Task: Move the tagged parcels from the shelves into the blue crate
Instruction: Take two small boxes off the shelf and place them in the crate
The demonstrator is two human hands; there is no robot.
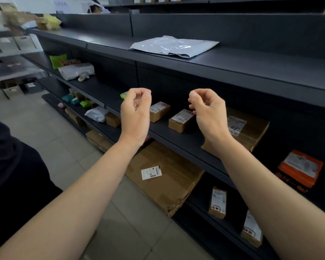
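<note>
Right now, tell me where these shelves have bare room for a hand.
The top shelf is bare either side of the grey poly mailer. The middle shelf is free along its front edge, below the two small labelled boxes. It is crowded lower down, where the large flat carton fills its bay.

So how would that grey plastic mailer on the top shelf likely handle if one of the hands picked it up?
The grey plastic mailer lies flat and wrinkled, so it would probably sag if lifted by one edge. Its glossy film looks slippery, so a pinch may suit it better than a push. It looks thin, so it is likely light, though its contents are not visible.
</note>
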